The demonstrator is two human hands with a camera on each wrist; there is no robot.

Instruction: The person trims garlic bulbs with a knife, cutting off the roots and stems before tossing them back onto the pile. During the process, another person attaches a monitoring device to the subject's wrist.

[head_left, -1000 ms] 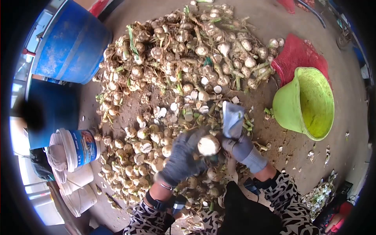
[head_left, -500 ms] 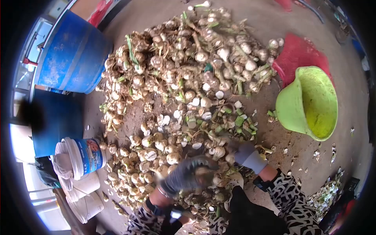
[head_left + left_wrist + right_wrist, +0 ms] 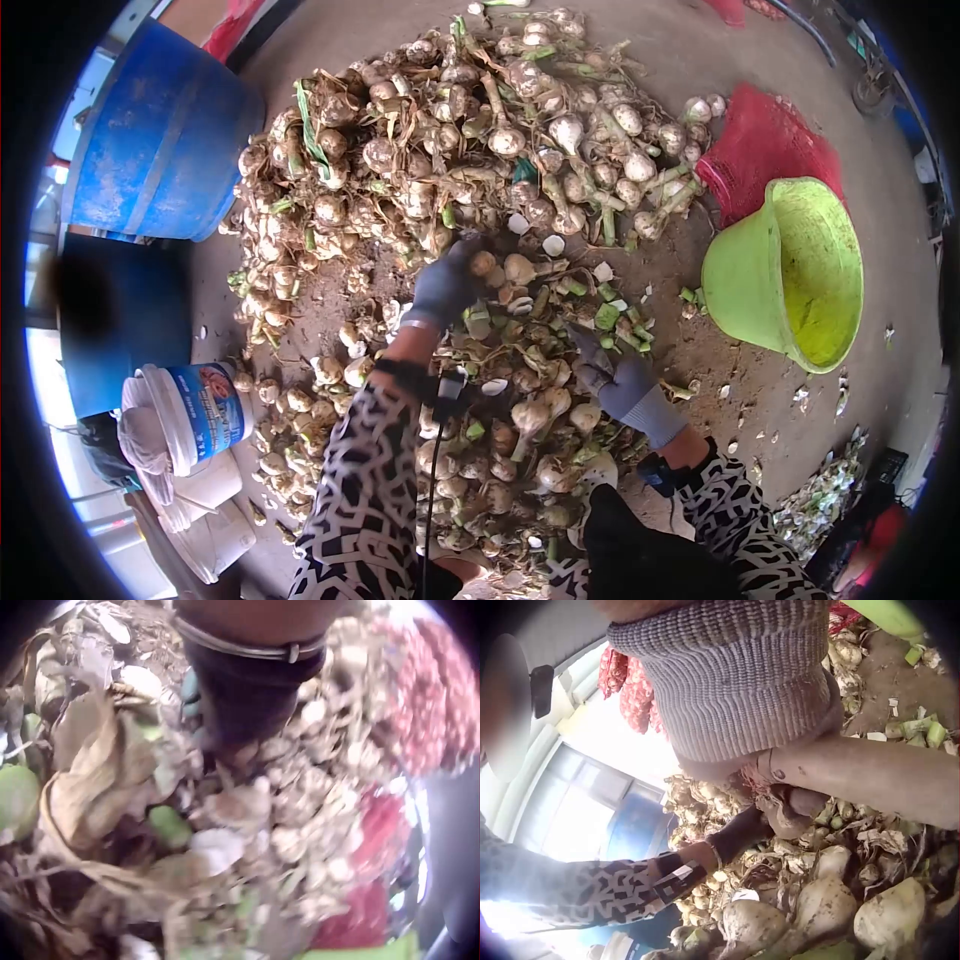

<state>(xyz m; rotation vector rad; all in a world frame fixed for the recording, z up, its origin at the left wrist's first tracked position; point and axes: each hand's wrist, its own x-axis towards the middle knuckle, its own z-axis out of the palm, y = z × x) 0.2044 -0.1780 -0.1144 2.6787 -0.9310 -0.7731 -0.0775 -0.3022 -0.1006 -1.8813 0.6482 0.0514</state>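
A dirt floor (image 3: 760, 400) fills the frame, heaped with garlic (image 3: 450, 130). At centre, the left hand (image 3: 445, 285) curls its fingers round a garlic bulb (image 3: 483, 263). The right hand (image 3: 610, 370) grips a knife handle (image 3: 862, 776); a slip might nick the glove.

A pale, dirt-streaked garlic bulb (image 3: 484, 263) lies at the big heap's near edge.
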